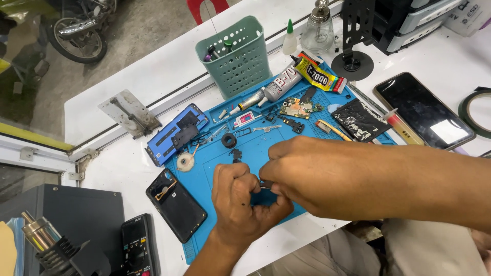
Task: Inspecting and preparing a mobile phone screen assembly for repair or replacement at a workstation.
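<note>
Blue silicone matting point(286, 153) covers the middle of the white worktop point(128, 87), and over its near edge both hands meet. The left hand point(238, 202) is curled into a closed grip, and the right hand point(299, 171) pinches its fingertips shut on a small dark part point(266, 184) held between the two; what the left fingers press on is hidden, so I cannot tell whether they share that part.

Slipping looks like the likeliest trouble: the part is tiny and held above the mat's edge, so a loosened pinch could drop it off the worktop, and squeezing too hard might bend it.

Near the left hand lies a black phone shell point(176, 204), with a black multimeter point(138, 245) at the near corner. Farther on sit a blue phone back point(176, 134), a small black ring point(228, 140) and a green circuit board point(295, 108).

Beyond those lie two glue tubes: a grey one point(279, 87) with a red band and a yellow one point(319, 76) with black print, both angled toward the green perforated basket point(238, 56). A dark-screened phone point(424, 110) rests to the right, and a glass dispenser bottle point(318, 30) stands at the far edge.
</note>
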